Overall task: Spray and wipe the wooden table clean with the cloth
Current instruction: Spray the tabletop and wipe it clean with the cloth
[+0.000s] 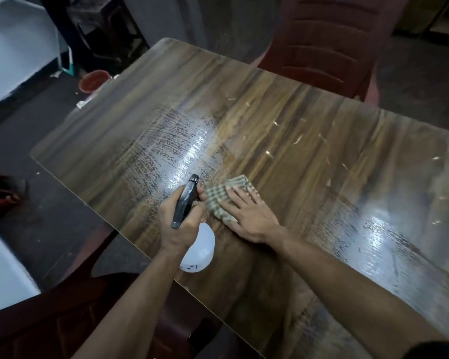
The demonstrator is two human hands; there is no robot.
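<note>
**Meanwhile, both tools at work on the wet patch**

We see the left hand [178, 224] wrapped tight around the black trigger head of the spray bottle [186, 200], nozzle aimed forward over the wooden table [283, 120]; its white body hangs near the table's edge. The right hand [246, 213] lies flat, fingers spread, pressing the checked cloth [224, 196] onto the tabletop just beside the nozzle, probably so wiping can follow each spray. Pale specks [297, 138] beyond the cloth remain uncleaned.
</note>
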